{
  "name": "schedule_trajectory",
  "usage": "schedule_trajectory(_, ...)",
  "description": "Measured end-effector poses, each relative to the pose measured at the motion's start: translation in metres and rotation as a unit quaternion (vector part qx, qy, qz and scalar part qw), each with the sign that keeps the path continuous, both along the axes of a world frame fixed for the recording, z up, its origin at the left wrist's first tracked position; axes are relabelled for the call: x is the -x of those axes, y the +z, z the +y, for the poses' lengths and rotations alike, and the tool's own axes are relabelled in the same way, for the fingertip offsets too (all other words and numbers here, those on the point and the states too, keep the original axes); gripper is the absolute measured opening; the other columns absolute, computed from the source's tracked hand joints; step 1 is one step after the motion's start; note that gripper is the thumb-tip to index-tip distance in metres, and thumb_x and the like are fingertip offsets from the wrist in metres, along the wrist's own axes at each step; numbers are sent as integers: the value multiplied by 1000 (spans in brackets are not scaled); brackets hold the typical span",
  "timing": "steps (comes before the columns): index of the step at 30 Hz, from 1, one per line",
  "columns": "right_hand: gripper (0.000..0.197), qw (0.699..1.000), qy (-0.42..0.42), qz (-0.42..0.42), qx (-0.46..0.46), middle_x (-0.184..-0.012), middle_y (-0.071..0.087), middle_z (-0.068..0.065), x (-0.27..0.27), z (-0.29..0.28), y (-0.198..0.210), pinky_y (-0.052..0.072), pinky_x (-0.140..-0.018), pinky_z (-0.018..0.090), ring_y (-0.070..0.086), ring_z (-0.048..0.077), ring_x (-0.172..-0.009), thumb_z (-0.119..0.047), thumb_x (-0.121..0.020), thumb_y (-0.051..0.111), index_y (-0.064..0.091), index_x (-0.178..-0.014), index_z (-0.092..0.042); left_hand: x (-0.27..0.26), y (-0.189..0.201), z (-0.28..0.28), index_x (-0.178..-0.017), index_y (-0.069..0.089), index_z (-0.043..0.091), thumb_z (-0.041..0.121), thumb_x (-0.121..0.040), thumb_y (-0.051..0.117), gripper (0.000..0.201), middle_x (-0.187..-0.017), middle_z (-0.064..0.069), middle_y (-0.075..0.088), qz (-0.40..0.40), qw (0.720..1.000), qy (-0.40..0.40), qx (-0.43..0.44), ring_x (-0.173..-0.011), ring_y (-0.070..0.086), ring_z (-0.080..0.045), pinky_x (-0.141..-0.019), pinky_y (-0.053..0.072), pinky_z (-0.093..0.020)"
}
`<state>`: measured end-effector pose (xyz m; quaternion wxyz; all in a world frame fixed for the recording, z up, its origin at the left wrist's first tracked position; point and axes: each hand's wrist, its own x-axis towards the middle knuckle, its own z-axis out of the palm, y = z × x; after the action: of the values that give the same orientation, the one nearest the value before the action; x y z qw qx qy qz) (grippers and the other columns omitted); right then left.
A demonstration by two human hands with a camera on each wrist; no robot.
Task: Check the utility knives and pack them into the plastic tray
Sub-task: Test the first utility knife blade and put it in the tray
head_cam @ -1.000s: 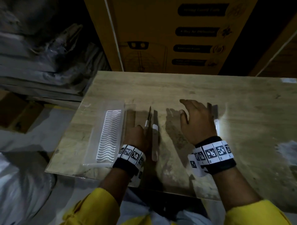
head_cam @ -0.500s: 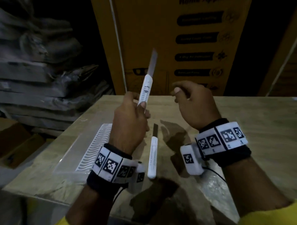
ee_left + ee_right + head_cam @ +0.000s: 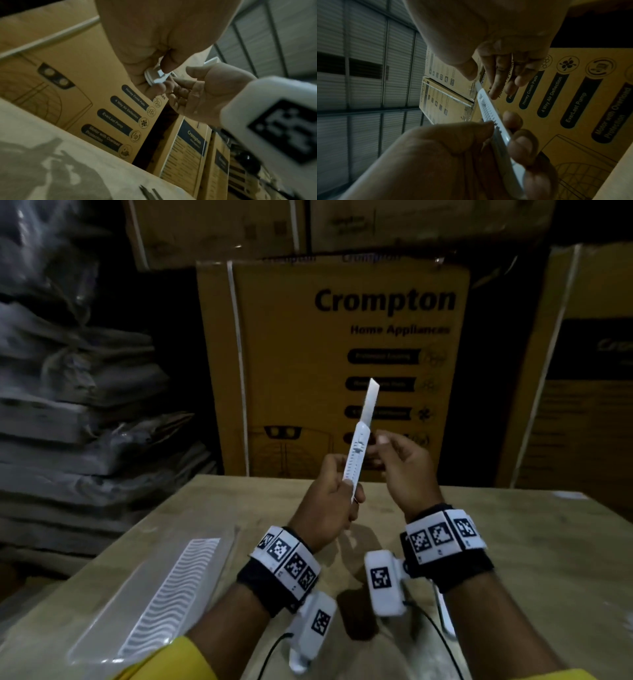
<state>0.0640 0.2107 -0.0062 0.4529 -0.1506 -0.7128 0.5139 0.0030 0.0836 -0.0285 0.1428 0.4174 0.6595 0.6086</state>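
My left hand (image 3: 347,494) grips the lower handle of a white utility knife (image 3: 356,460) and holds it upright above the table, blade extended upward. My right hand (image 3: 378,441) meets the knife at the top of the handle. In the right wrist view its thumb and forefinger pinch the utility knife (image 3: 488,108) by the blade's base. The knife's butt end (image 3: 154,77) shows in my left palm. The clear plastic tray (image 3: 113,625), with a white wavy insert, lies at the table's left. Another white knife (image 3: 445,611) lies partly hidden under my right wrist.
The wooden table (image 3: 513,542) spreads out below my hands. A large yellow cardboard box (image 3: 291,354) stands just behind it, with more boxes to the right. Stacked grey wrapped bundles (image 3: 68,405) rise at the left. Dark blade tips (image 3: 147,192) lie on the table.
My left hand picked a knife off the table and raised it upright. My right hand has come in from the right and now pinches it near the blade. My view has tilted up.
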Motion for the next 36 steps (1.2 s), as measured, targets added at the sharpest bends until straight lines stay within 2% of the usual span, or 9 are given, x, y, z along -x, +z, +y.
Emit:
schedule_trajectory(5, 23, 1000, 26, 10, 12, -94, 75, -10, 17, 18, -14, 48, -64, 13, 65, -9, -76, -27, -102, 56, 77, -106, -19, 17, -13, 13, -136, 37, 26, 17, -111, 36, 26, -89, -6, 64, 25, 999, -27, 12, -67, 58, -20, -60, 50, -38)
schedule_trajectory(7, 21, 1000, 25, 13, 12, -84, 73, -9, 19, 24, -27, 45, -56, 10, 62, -6, -66, -26, -102, 56, 76, -99, -21, 21, -25, 16, -137, 39, 25, 17, -111, 38, 27, -91, -7, 66, 33, 999, -30, 14, -69, 61, -22, -62, 53, -40)
schedule_trajectory(12, 26, 1000, 18, 7, 2, -71, 66, 1, 12, 33, -44, 40, -49, 13, 54, 7, -56, -27, -103, 55, 75, -88, -19, 23, -36, 13, -133, 52, 23, 18, -111, 41, 25, -89, -4, 71, 66, 996, -49, 19, -66, 63, -23, -65, 57, -56)
schedule_trajectory(18, 29, 997, 48, 25, 48, -70, 67, -5, 8, 27, -42, 42, -51, 14, 56, 4, -58, -26, -102, 56, 77, -93, -9, 17, -33, 5, -131, 54, 28, 22, -110, 44, 24, -95, -8, 74, 38, 997, -70, 17, -68, 68, -29, -63, 57, -69)
schedule_trajectory(25, 30, 996, 46, 27, 73, -75, 70, -1, 10, 24, -48, 46, -55, 24, 60, 7, -62, -28, -102, 56, 77, -95, -9, 18, -31, 1, -132, 56, 17, 18, -108, 50, 25, -94, -8, 78, 57, 996, -48, 40, -68, 73, -31, -70, 64, -52)
schedule_trajectory(27, 29, 996, 38, 26, 77, -74, 69, -3, 11, 24, -48, 48, -60, 30, 61, 9, -67, -28, -102, 56, 77, -94, -9, 20, -31, -1, -124, 62, 15, 19, -107, 55, 20, -91, -8, 80, 49, 997, -44, 51, -67, 74, -28, -69, 64, -47)
schedule_trajectory(30, 30, 995, 42, 36, 87, -75, 69, 2, 11, 24, -47, 51, -65, 38, 62, 17, -72, -26, -102, 55, 78, -84, -19, 23, -31, -3, -114, 69, 13, 21, -103, 63, 15, -90, -9, 81, 48, 994, -59, 74, -67, 75, -22, -72, 65, -52)
schedule_trajectory(32, 33, 994, 39, 39, 96, -80, 72, 6, 12, 24, -46, 54, -71, 44, 64, 21, -76, -25, -102, 56, 78, -78, -24, 24, -32, -3, -122, 69, 15, 19, -96, 73, 26, -97, -7, 80, 55, 991, -72, 100, -73, 78, -23, -74, 66, -51)
schedule_trajectory(36, 23, 994, 39, 38, 96, -76, 73, -3, 13, 29, -48, 58, -72, 38, 67, 14, -74, -21, -100, 59, 76, -85, -18, 29, -33, -5, -129, 67, 17, 14, -86, 83, 45, -103, -2, 79, 83, 986, -86, 118, -82, 79, -22, -76, 66, -49)
